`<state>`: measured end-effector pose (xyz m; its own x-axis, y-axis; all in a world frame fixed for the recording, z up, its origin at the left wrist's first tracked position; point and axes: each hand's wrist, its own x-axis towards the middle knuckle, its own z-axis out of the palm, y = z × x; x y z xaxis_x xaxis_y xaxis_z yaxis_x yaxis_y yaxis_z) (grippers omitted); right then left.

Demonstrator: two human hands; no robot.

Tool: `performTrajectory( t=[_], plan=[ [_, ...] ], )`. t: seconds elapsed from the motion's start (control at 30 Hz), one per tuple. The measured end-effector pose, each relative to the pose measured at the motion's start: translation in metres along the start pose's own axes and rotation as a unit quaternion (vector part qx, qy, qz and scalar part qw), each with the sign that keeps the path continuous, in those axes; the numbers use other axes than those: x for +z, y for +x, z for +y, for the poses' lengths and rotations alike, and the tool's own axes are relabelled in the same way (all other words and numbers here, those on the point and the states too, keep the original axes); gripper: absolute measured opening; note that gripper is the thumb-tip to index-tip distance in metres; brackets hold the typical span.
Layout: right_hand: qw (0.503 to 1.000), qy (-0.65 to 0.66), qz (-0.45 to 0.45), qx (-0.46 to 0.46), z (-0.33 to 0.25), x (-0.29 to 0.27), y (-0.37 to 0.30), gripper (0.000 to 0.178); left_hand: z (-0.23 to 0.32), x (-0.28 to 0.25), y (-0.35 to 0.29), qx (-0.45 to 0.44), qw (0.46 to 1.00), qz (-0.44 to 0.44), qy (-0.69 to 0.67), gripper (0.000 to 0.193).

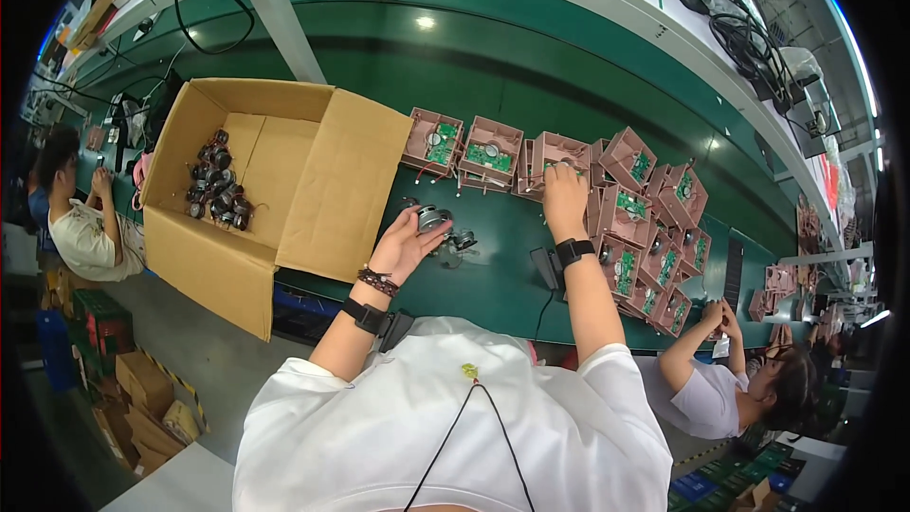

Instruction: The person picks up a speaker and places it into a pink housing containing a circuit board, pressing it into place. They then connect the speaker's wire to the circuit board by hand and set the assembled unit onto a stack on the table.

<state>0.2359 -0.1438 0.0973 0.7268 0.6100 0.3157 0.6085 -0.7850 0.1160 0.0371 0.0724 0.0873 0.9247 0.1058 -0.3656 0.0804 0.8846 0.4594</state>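
A small round speaker [432, 219] with a metallic rim rests in the fingers of my left hand [402, 251], palm turned up, over the green work surface. Beside those fingers lie several loose speakers [461, 243] with thin wires. Farther right, my right hand [566, 199] reaches into a pink plastic housing [563, 144] in the back row. Its fingers are curled together downward, and whatever is at their tips is hidden. Left of that housing stand two more pink housings [489, 139] with green circuit boards and round parts inside.
An open cardboard carton [346, 180] with several black speakers [220, 185] inside stands at left. Stacked pink housings [654, 261] crowd the right side. A shelf frame [607, 14] runs across the back. Co-workers sit at far left [85, 204] and right [725, 393].
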Motion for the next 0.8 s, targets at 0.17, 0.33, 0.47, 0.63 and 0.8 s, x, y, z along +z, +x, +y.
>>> performTrajectory(
  t=[0.17,0.33,0.47,0.63,0.8],
  plan=[
    [0.995,-0.005,0.097,-0.032,-0.010,-0.032,-0.007,0.013,0.002,-0.008,-0.004,-0.027,0.997,-0.060,-0.048,0.025],
    [0.989,0.091,0.004,-0.120,-0.054,-0.088,-0.053,0.014,-0.004,-0.020,-0.017,-0.041,0.997,-0.060,-0.018,0.023],
    [0.976,0.163,-0.077,-0.124,-0.067,-0.046,-0.116,0.013,-0.007,-0.018,-0.022,-0.059,0.997,-0.025,0.036,0.023],
    [0.956,0.145,-0.179,-0.180,-0.065,-0.004,-0.159,0.011,-0.016,-0.015,-0.020,-0.083,0.995,-0.027,0.056,0.022],
    [0.924,0.186,-0.190,-0.273,-0.043,-0.002,-0.173,0.009,-0.031,-0.008,-0.021,-0.142,0.986,-0.047,0.077,0.023]
  ],
)
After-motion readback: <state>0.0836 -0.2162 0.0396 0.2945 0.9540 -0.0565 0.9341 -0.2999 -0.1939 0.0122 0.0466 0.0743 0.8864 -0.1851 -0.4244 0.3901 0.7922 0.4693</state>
